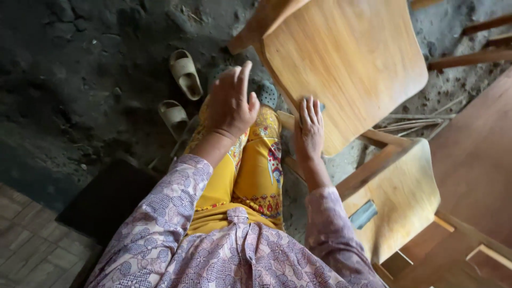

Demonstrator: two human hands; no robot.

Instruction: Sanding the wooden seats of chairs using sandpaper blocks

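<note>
Resting flat on chair seat (352, 64) edge, right hand (310, 130), left hand (230, 104) lifted open, hands apart, sandals (185, 73) nearby.

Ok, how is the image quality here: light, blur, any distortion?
Head view: light falls evenly on the wooden chair seat, no glare; the floor at left is dark and short on detail. The left hand is slightly motion-blurred; the right hand on the seat edge is sharper. Wide-angle stretch shows at the sleeves.
</note>
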